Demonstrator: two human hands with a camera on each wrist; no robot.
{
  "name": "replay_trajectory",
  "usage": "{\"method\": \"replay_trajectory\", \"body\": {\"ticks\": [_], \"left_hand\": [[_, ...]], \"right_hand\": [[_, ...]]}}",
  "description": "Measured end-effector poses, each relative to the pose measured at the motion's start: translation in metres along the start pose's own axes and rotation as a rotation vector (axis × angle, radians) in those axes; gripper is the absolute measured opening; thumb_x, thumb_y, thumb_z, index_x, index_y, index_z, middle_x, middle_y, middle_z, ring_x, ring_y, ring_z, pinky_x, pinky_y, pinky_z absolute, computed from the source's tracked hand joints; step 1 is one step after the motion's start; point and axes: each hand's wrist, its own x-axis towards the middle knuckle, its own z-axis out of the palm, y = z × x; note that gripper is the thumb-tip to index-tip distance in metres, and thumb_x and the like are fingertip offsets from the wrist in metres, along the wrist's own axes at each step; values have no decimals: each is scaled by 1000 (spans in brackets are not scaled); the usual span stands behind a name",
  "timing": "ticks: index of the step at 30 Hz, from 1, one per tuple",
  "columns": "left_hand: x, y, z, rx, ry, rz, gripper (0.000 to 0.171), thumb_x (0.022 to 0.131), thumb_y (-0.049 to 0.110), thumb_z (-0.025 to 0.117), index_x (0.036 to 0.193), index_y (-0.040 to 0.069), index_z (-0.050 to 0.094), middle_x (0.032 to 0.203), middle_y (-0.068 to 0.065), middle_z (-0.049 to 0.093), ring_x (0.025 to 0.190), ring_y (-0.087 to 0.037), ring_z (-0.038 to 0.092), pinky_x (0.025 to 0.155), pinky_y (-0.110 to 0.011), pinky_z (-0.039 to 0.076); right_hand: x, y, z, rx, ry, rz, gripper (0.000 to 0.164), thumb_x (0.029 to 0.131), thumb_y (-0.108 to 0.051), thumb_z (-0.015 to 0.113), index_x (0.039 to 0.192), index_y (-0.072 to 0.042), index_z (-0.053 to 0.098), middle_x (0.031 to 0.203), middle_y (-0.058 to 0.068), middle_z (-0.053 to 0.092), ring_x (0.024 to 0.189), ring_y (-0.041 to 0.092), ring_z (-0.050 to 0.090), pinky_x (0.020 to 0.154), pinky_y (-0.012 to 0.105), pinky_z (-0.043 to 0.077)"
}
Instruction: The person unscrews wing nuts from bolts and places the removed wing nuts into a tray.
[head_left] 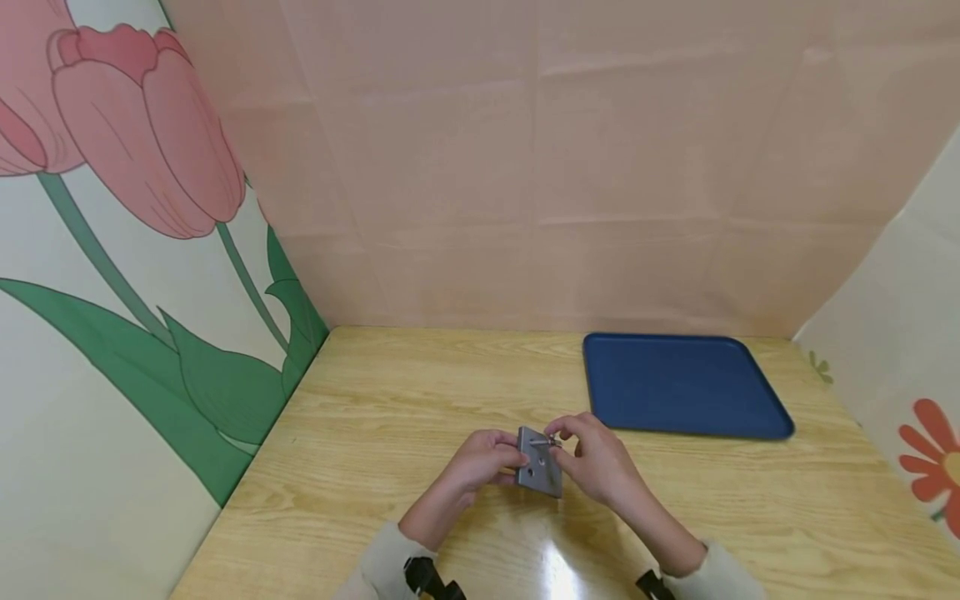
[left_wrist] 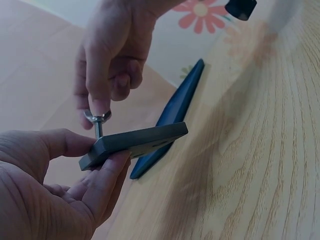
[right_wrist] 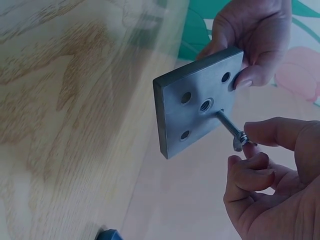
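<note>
My left hand (head_left: 482, 460) holds a square grey metal plate (head_left: 542, 477) by one edge, thumb on one face and fingers behind. The plate is tilted up above the table, and round holes, the middle one threaded, show in the right wrist view. A wing screw (right_wrist: 230, 124) stands out from the plate face, its threaded tip at a hole near the edge. My right hand (head_left: 600, 467) pinches its winged head (left_wrist: 98, 118) between thumb and fingertips. A length of thread shows between plate and wings.
A blue rectangular tray (head_left: 686, 387) lies at the back right of the wooden table (head_left: 360, 467). Behind the table hangs a pinkish cloth backdrop (head_left: 525, 167). Flower-printed panels (head_left: 135, 333) border both sides.
</note>
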Motion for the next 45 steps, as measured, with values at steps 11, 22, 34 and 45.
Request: {"method": "replay_trajectory", "body": {"ticks": [11, 22, 34, 45], "left_hand": [[-1, 1, 0, -4, -1, -1, 26, 86, 4, 70, 109, -7, 68, 97, -11, 74, 87, -21, 72, 73, -33, 61], [1, -2, -2, -9, -2, 5, 25, 86, 4, 70, 108, -7, 68, 96, -11, 74, 86, -19, 72, 72, -32, 61], [-2, 0, -2, 12, -5, -3, 26, 87, 6, 71, 111, -5, 68, 99, -11, 74, 88, -21, 72, 74, -35, 61], [1, -2, -2, -8, 1, -1, 25, 86, 4, 70, 109, -6, 69, 96, -11, 75, 85, -20, 72, 72, -33, 60]], "right_hand": [[-2, -4, 0, 6, 4, -6, 19, 88, -11, 76, 105, -18, 73, 103, 4, 62, 70, 11, 48, 61, 27, 42], [-4, -6, 0, 23, 12, 1, 15, 88, -13, 77, 101, -19, 73, 105, 4, 59, 69, 11, 48, 60, 26, 41], [-1, -3, -1, 22, -1, 69, 29, 98, -32, 67, 117, -10, 70, 110, 7, 61, 73, 14, 50, 62, 30, 43], [0, 0, 2, 13, -21, 61, 22, 94, -24, 72, 114, -14, 70, 108, 7, 62, 71, 13, 50, 59, 29, 43]]}}
